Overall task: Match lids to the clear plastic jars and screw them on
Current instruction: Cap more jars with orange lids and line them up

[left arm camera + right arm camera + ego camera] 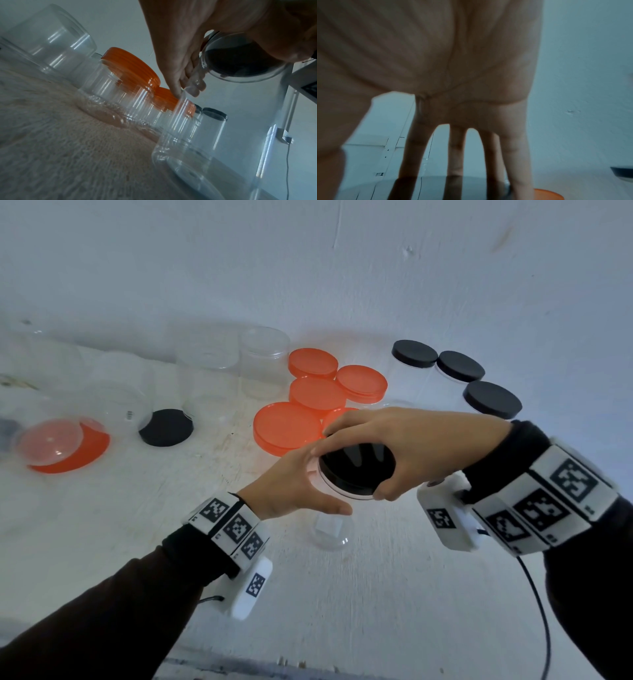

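Note:
A tall clear jar (330, 534) stands upright in front of me with a black lid (356, 470) on its mouth. My left hand (320, 484) grips the jar just under the lid, thumb in front and fingers behind. My right hand (356, 462) holds the lid from above, its fingers and thumb curled round the rim. In the left wrist view the fingers (188, 86) wrap the clear jar (188, 142), and the black lid (240, 60) shows dark through the plastic. The right wrist view shows spread fingers (517, 155) reaching down onto the glossy black lid (436, 186).
Several orange-lidded jars (284, 426) crowd just behind my hands. Three black-lidded jars (491, 398) stand at the back right. Open clear jars (263, 361) line the back left. A loose black lid (166, 428) and an orange lid (96, 446) under a clear jar lie at the left.

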